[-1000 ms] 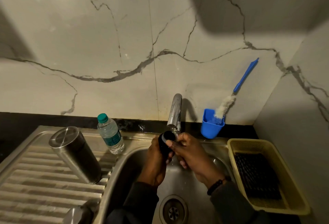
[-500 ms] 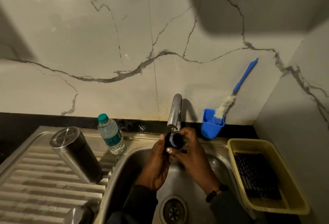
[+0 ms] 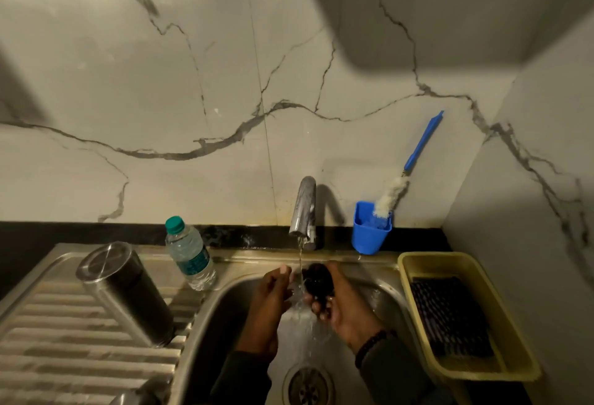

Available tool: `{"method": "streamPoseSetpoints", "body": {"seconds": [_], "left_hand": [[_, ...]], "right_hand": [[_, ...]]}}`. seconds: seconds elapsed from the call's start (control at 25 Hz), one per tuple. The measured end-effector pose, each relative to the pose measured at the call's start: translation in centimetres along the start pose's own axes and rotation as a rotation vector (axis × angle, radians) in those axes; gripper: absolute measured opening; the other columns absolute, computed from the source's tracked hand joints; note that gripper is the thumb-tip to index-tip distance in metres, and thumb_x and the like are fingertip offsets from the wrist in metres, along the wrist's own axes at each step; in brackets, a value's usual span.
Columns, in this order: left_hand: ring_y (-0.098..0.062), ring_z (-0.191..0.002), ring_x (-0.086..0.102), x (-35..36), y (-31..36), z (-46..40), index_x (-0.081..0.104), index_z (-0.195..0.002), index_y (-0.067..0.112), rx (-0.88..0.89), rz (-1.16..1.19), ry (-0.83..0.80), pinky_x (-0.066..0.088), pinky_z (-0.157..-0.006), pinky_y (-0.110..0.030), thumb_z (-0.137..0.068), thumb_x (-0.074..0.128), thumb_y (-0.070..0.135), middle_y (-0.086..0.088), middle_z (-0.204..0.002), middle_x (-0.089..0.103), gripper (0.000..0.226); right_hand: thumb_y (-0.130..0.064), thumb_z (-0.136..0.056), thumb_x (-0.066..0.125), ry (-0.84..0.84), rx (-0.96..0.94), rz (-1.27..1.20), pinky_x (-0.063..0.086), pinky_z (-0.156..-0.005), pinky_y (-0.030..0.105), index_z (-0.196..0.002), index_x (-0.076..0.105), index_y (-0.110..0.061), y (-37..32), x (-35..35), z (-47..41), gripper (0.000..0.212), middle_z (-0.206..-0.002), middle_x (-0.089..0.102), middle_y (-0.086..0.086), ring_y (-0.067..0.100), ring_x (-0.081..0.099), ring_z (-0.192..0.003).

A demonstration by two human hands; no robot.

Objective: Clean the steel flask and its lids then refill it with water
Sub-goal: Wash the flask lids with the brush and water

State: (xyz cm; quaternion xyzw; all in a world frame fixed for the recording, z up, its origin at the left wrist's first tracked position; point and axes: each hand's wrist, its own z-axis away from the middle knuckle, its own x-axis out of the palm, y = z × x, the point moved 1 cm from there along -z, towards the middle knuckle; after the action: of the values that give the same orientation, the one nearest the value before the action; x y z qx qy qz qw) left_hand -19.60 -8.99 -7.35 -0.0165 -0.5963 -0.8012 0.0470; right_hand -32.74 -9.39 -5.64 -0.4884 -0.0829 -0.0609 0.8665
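Flask lid (image 3: 316, 281) rinsed under the tap (image 3: 302, 211).
Right hand (image 3: 345, 303) fingers clasp it in the stream; left hand (image 3: 273, 292) fingers relaxed alongside.

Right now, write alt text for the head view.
Over a steel sink, the right hand holds a dark lid under the running tap; the left hand is open beside it. The steel flask stands inverted on the drainboard.

dark lid (image 3: 318, 281) mostly hidden by right hand (image 3: 345, 305), steel object (image 3: 135, 398) cut off at bottom edge, drain (image 3: 308, 387) partly cropped
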Motion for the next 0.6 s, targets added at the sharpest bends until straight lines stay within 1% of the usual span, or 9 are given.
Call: {"method": "streamPoseSetpoints", "body": {"seconds": [0.08, 0.16, 0.24, 0.28, 0.36, 0.4, 0.48, 0.56, 0.6], "left_hand": [[-0.013, -0.114, 0.064, -0.5, -0.1, -0.1, 0.061, -0.122, 0.025, 0.082, -0.139, -0.152, 0.049, -0.097, -0.031, -0.092, 0.062, 0.044, 0.005, -0.118, 0.070, 0.036], [-0.010, -0.113, 0.064, -0.5, -0.7, -0.2, 0.058, -0.126, 0.031, 0.118, -0.295, -0.264, 0.051, -0.098, -0.032, -0.080, 0.077, 0.048, 0.007, -0.117, 0.070, 0.052], [-0.013, -0.105, 0.067, -0.2, -1.1, -0.5, 0.061, -0.121, 0.032, 0.174, -0.361, -0.231, 0.054, -0.092, -0.031, -0.075, 0.084, 0.041, 0.007, -0.109, 0.072, 0.053], [-0.015, -0.100, 0.068, -0.1, -1.1, -0.6, 0.063, -0.117, 0.031, 0.187, -0.349, -0.192, 0.055, -0.089, -0.030, -0.076, 0.085, 0.036, 0.005, -0.105, 0.073, 0.047], [-0.017, -0.092, 0.069, 0.0, -1.1, -0.8, 0.064, -0.113, 0.031, 0.228, -0.348, -0.128, 0.057, -0.088, -0.035, -0.076, 0.085, 0.031, 0.001, -0.098, 0.074, 0.042], [-0.014, -0.092, 0.067, 0.0, -1.0, -0.9, 0.062, -0.114, 0.032, 0.258, -0.394, -0.091, 0.056, -0.091, -0.035, -0.077, 0.084, 0.029, 0.002, -0.100, 0.073, 0.044], [-0.008, -0.104, 0.061, -0.1, -0.9, -1.0, 0.058, -0.118, 0.033, 0.362, -0.572, 0.021, 0.051, -0.095, -0.027, -0.077, 0.084, 0.022, 0.009, -0.113, 0.065, 0.050], [-0.011, -0.111, 0.055, 0.0, -0.9, -1.3, 0.057, -0.122, 0.029, 0.419, -0.657, 0.104, 0.048, -0.098, -0.031, -0.077, 0.085, 0.020, 0.008, -0.119, 0.060, 0.054], [-0.013, -0.112, 0.056, -0.1, -0.9, -1.4, 0.058, -0.123, 0.025, 0.418, -0.650, 0.122, 0.049, -0.099, -0.035, -0.076, 0.085, 0.021, 0.006, -0.119, 0.061, 0.053]], "right_hand": [[-0.051, -0.094, 0.044, -0.017, 0.101, -0.072, 0.030, -0.046, 0.021, -0.102, 0.070, -0.011, 0.3, -0.7, -0.2, 0.048, -0.068, 0.061, 0.004, 0.009, 0.045, -0.048], [-0.055, -0.092, 0.046, -0.017, 0.165, -0.104, 0.027, -0.043, 0.020, -0.104, 0.068, -0.011, 0.9, -0.7, -0.3, 0.051, -0.066, 0.057, 0.002, 0.008, 0.042, -0.044], [-0.062, -0.090, 0.045, -0.054, 0.214, -0.101, 0.026, -0.040, 0.019, -0.104, 0.067, -0.011, 1.2, -0.6, -0.5, 0.057, -0.061, 0.054, 0.000, 0.008, 0.042, -0.043], [-0.067, -0.089, 0.041, -0.082, 0.223, -0.049, 0.027, -0.040, 0.019, -0.103, 0.066, -0.012, 1.2, -0.7, -0.7, 0.062, -0.060, 0.052, -0.001, 0.008, 0.042, -0.043], [-0.073, -0.090, 0.030, -0.110, 0.210, 0.083, 0.033, -0.045, 0.021, -0.099, 0.063, -0.014, 0.6, -0.9, -1.0, 0.068, -0.062, 0.054, 0.001, 0.010, 0.047, -0.048], [-0.071, -0.091, 0.029, -0.080, 0.178, 0.134, 0.036, -0.048, 0.023, -0.095, 0.060, -0.014, 0.7, -1.0, -1.7, 0.065, -0.064, 0.056, 0.001, 0.012, 0.050, -0.050], [-0.055, -0.096, 0.041, 0.098, 0.061, 0.263, 0.046, -0.056, 0.027, -0.095, 0.060, -0.011, 0.8, -1.1, -3.2, 0.048, -0.077, 0.064, 0.002, 0.015, 0.057, -0.060], [-0.033, -0.097, 0.051, 0.313, -0.146, 0.521, 0.054, -0.074, 0.033, -0.096, 0.060, -0.016, 0.9, -1.8, -4.7, 0.019, -0.094, 0.066, 0.005, 0.019, 0.062, -0.081], [-0.024, -0.097, 0.052, 0.373, -0.254, 0.613, 0.054, -0.081, 0.034, -0.096, 0.059, -0.018, 0.6, -2.0, -5.1, 0.010, -0.098, 0.064, 0.004, 0.019, 0.062, -0.089]]}}
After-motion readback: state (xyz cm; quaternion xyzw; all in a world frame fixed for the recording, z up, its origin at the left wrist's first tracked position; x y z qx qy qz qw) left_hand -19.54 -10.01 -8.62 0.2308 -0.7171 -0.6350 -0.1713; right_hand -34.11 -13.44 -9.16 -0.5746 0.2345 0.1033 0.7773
